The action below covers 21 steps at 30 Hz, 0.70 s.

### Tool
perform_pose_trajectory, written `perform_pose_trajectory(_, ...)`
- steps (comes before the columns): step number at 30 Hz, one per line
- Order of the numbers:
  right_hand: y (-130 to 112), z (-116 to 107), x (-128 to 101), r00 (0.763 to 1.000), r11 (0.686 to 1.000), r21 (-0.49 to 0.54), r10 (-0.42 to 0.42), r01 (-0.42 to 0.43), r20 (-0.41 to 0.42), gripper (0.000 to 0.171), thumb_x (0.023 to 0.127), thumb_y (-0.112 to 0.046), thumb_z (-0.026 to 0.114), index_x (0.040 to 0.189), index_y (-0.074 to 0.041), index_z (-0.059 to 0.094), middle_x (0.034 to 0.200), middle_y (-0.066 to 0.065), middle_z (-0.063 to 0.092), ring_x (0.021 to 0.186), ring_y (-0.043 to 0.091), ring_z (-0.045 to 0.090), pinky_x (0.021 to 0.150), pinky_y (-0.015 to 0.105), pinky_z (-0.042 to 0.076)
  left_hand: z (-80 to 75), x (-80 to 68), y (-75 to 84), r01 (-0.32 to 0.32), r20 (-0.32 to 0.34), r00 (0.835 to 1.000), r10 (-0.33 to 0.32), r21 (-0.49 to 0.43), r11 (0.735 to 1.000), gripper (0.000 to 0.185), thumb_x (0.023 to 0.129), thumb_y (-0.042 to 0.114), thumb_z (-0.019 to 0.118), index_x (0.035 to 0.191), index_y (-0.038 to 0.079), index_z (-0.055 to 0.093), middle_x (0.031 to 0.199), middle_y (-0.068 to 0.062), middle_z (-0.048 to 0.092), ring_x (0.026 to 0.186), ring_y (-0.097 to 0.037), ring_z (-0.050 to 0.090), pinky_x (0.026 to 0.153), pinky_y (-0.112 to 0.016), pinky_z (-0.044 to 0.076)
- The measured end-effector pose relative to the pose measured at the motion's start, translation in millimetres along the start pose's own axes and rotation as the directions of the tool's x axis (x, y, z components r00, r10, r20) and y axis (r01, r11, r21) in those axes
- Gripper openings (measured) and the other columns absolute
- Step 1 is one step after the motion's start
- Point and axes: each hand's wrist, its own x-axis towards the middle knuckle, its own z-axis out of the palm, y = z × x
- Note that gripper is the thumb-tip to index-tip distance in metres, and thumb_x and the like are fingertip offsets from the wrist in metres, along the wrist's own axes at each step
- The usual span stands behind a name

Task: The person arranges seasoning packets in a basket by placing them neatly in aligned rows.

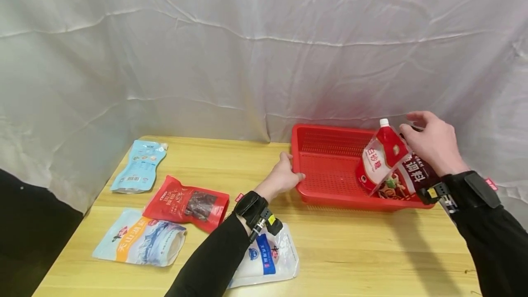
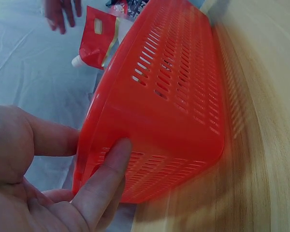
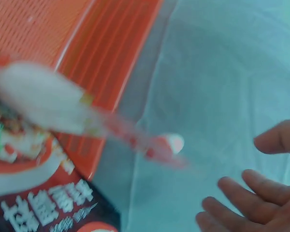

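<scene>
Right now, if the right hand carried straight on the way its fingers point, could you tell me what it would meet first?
Probably the red spouted pouch leaning in the red basket. The right hand hangs open just beside its white cap, fingers pointing leftward at it. Depth is unclear, so it could pass just behind the pouch.

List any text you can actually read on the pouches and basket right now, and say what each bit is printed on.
"白砂糖": white panel of the red spout pouch in the red basket.
"炒调": large white characters on the dark pouch behind it; a partial read.
"天山": orange band of the mountain-print pouch, partly legible.
Red jerky pouch, light blue pouch, white-and-blue pouch: print too small.
Basket: no text.
</scene>
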Motion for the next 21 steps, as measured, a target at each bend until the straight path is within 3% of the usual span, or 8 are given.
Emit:
perform_pose_trajectory(2, -7.3, 0.7, -5.9, 1.0, 0.999, 0.038, -0.014, 0.015, -0.025, 0.072, 0.104, -0.053, 0.048, 0.155, -0.002, 0.042, 0.147, 0.033, 0.049, 0.124, 0.052, 0.051, 0.094, 0.059, 0.055, 0.3, -0.6, 0.3, -0.001, -0.002, 1.0, 0.001, -0.003, 1.0, 0.055, 0.097, -0.001, 0.067, 0.141, 0.002, 0.034, 0.11, -0.018, 0.064, 0.105, -0.035, 0.072, 0.089, -0.032, 0.059)
perform_pose_trajectory(4, -14.4, 2.7, -12.6, 0.998, 0.997, 0.062, -0.045, 0.047, -0.044, 0.068, 0.104, -0.052, 0.049, 0.152, -0.004, 0.046, 0.145, 0.03, 0.053, 0.124, 0.048, 0.053, 0.089, 0.041, 0.057, 0.6, -1.2, 0.4, -0.003, -0.003, 1.0, 0.003, -0.007, 1.0, 0.054, 0.098, -0.001, 0.067, 0.141, 0.002, 0.034, 0.109, -0.018, 0.064, 0.106, -0.036, 0.072, 0.089, -0.033, 0.059)
perform_pose_trajectory(6, -20.6, 6.0, -20.2, 0.995, 0.993, 0.08, -0.087, 0.092, -0.056, 0.063, 0.105, -0.05, 0.05, 0.15, -0.006, 0.05, 0.141, 0.026, 0.057, 0.122, 0.044, 0.055, 0.083, 0.022, 0.05, 1.0, -1.4, 0.4, -0.006, -0.001, 1.0, 0.006, -0.012, 1.0, 0.053, 0.099, 0.0, 0.066, 0.141, 0.002, 0.034, 0.109, -0.017, 0.064, 0.106, -0.036, 0.072, 0.089, -0.033, 0.059)
perform_pose_trajectory(9, -28.2, 14.0, -32.2, 0.988, 0.982, 0.107, -0.148, 0.153, -0.053, 0.056, 0.106, -0.045, 0.052, 0.147, -0.007, 0.053, 0.136, 0.023, 0.06, 0.117, 0.039, 0.057, 0.074, 0.008, 0.04, 1.5, -2.1, -0.8, -0.006, 0.001, 1.0, 0.006, -0.015, 1.0, 0.051, 0.101, 0.0, 0.063, 0.143, 0.002, 0.034, 0.109, -0.017, 0.064, 0.105, -0.034, 0.072, 0.089, -0.033, 0.059)
perform_pose_trajectory(15, -37.1, 35.9, -49.7, 0.976, 0.963, 0.16, -0.215, 0.216, -0.019, 0.046, 0.106, -0.036, 0.057, 0.142, -0.007, 0.057, 0.129, 0.02, 0.065, 0.112, 0.035, 0.061, 0.076, 0.004, 0.041, 0.4, -4.1, -0.6, -0.006, 0.001, 1.0, 0.006, 0.001, 1.0, 0.057, 0.101, 0.0, 0.062, 0.15, 0.0, 0.033, 0.113, -0.017, 0.063, 0.098, -0.027, 0.071, 0.092, -0.035, 0.058)
perform_pose_trajectory(21, -39.0, 60.5, -62.9, 0.949, 0.93, 0.19, -0.315, 0.314, -0.022, 0.037, 0.104, -0.026, 0.062, 0.135, -0.006, 0.063, 0.121, 0.017, 0.07, 0.104, 0.029, 0.065, 0.08, 0.005, 0.043, -2.1, -8.0, 0.7, -0.015, 0.004, 1.0, 0.015, 0.023, 1.0, 0.061, 0.101, 0.0, 0.062, 0.155, -0.002, 0.033, 0.11, -0.015, 0.065, 0.091, -0.021, 0.07, 0.092, -0.034, 0.056)
